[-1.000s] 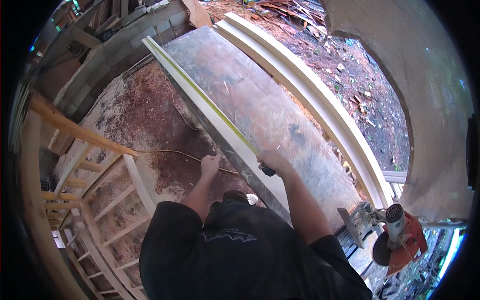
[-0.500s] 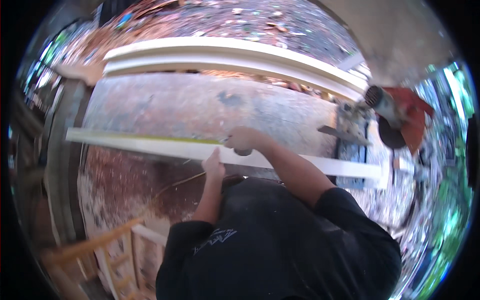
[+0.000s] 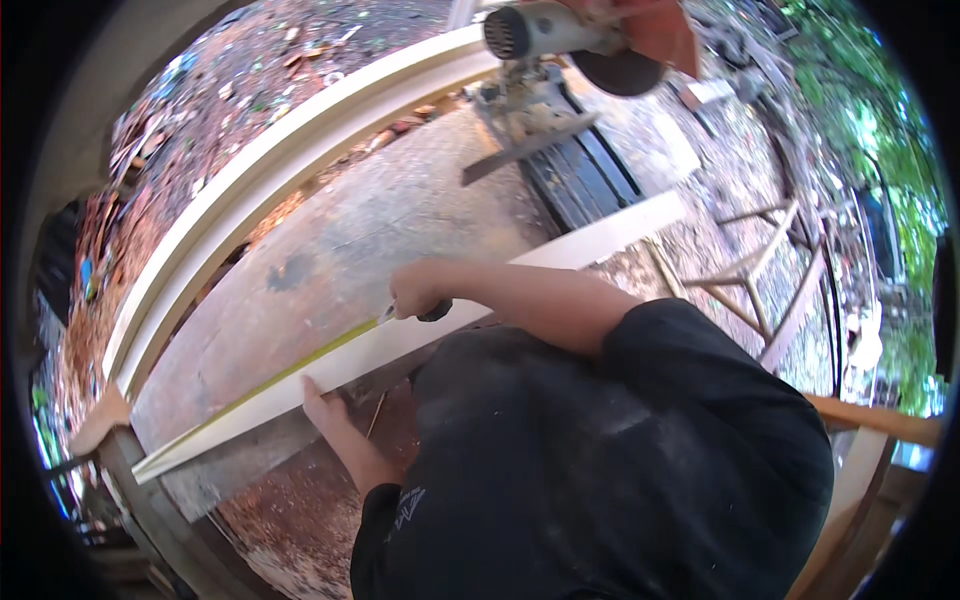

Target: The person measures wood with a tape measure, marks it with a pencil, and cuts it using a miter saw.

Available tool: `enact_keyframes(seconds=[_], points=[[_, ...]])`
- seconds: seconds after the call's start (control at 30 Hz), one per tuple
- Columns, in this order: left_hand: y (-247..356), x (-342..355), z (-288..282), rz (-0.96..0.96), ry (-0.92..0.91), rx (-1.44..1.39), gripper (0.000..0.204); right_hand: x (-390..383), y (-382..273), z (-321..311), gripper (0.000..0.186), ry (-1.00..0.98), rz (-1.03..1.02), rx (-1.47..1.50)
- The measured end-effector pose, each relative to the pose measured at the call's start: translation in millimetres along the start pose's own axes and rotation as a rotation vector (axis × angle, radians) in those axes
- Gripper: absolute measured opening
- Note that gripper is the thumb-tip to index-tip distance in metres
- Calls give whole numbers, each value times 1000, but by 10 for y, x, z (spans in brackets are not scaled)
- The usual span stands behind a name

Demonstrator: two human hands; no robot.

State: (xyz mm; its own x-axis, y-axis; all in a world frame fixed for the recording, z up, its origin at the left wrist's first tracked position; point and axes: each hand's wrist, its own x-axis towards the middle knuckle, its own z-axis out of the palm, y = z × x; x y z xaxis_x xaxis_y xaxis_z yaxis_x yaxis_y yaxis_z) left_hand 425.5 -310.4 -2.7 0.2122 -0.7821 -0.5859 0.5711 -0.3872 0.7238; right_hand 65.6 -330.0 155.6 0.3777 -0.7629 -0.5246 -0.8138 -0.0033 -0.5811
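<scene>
soft, even daylight fills the scene, with no hard shadows and no clear single source. the pale plank (image 3: 400, 345) and the pale curved boards (image 3: 300, 160) reflect brightest, close to washed out. the dark shirt (image 3: 620, 470) reads nearly black, its folds barely visible. fisheye distortion bends straight edges strongly toward the black circular rim. the foliage (image 3: 880, 150) at the right edge is smeared and blurred, slightly overexposed; the centre is sharper.

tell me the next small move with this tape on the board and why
Probably mark the board at the tape case. The right hand grips the tape measure, its yellow blade lies along the strip, and the left hand steadies the near edge.
</scene>
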Motion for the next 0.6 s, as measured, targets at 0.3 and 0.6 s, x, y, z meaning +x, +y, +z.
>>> enact_keyframes(seconds=[0.3, 0.6], points=[[-52, -90, 713, 180, 138, -628, 64, -1160, 864, -348, 40, -15, 28, 28], [-877, -433, 988, 259, 199, -725, 48, -1910, 1665, -283, 21, -74, 249, 521]])
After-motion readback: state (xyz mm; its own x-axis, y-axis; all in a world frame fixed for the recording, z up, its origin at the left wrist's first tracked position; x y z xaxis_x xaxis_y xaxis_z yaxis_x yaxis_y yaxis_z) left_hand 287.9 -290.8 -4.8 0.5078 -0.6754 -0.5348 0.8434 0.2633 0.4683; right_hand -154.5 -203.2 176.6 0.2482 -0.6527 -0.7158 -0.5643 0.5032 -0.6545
